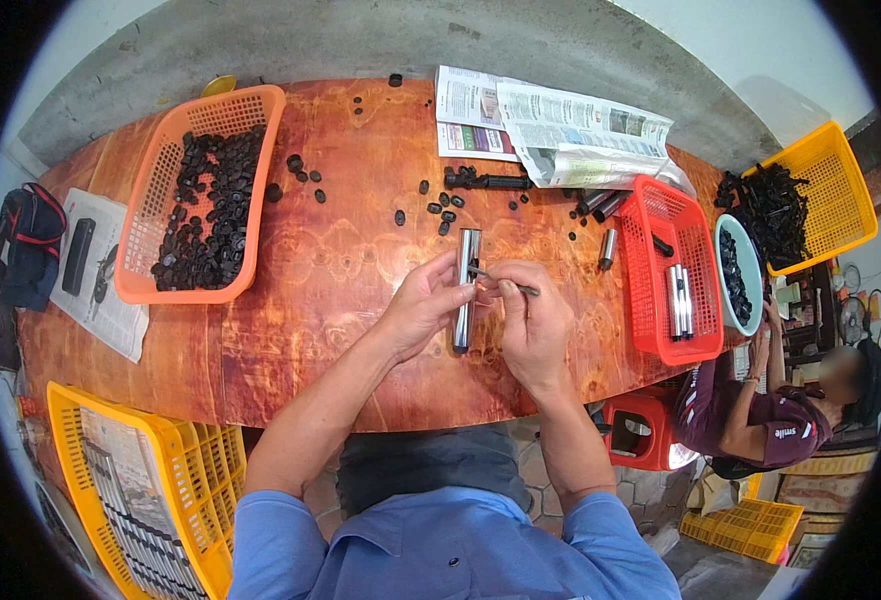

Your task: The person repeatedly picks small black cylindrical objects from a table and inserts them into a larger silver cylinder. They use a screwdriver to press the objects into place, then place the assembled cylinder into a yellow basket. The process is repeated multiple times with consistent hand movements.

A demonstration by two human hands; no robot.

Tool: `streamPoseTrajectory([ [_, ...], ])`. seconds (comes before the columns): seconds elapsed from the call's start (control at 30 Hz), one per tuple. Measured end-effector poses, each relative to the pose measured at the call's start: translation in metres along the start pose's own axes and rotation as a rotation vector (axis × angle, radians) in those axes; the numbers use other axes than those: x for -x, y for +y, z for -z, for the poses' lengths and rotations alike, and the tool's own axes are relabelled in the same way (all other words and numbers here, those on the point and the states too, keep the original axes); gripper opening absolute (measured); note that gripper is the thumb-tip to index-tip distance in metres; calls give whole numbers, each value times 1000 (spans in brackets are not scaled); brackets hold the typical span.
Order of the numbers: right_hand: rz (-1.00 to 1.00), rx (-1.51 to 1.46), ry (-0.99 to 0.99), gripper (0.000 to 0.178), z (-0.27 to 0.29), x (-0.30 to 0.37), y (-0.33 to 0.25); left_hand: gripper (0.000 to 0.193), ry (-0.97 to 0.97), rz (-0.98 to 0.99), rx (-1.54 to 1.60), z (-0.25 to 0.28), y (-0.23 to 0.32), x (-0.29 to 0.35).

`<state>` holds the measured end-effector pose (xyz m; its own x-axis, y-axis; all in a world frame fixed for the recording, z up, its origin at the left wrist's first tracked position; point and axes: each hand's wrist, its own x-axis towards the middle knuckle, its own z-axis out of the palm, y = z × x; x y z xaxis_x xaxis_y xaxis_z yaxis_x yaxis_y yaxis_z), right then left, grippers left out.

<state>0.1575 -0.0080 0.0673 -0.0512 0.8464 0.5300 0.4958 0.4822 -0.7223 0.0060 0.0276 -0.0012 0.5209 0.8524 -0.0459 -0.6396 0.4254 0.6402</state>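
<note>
Upright between my hands stands a shiny metal tube (pixel 464 322) with a dark opening in its upper side and a black lower end. My left hand (pixel 422 308) is closed around it, thumb across its front. In my right hand (pixel 537 325) a thin dark rod-like tool (pixel 530 290) is pinched, its tip at the tube's opening. Whether the tip goes inside I cannot tell. Just beyond the tube lie several small black caps (pixel 434 208) and a black rod-shaped part (pixel 490 181).
An orange basket (pixel 130 255) of black caps stands left. To the right are a red basket (pixel 643 320) with metal tubes, a light-blue bowl (pixel 755 270) and a yellow basket (pixel 845 195) of black parts. Newspapers (pixel 585 130) lie at the back. A co-worker (pixel 750 410) sits at far right.
</note>
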Motion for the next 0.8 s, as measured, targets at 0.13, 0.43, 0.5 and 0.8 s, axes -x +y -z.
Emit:
streamPoseTrajectory([
  [0.13,143,115,-28,10,-4,-3,4,43,35,-29,-31,-1,-2,0],
  [0.43,262,243,-64,15,-14,-8,-7,41,82,-14,-27,-1,-1,2],
  [0.5,274,253,-59,15,-16,-7,-4,42,89,-19,-36,-1,-2,1],
  [0.8,233,214,-41,17,-16,-2,3,52,120,-49,-58,5,-11,-2],
])
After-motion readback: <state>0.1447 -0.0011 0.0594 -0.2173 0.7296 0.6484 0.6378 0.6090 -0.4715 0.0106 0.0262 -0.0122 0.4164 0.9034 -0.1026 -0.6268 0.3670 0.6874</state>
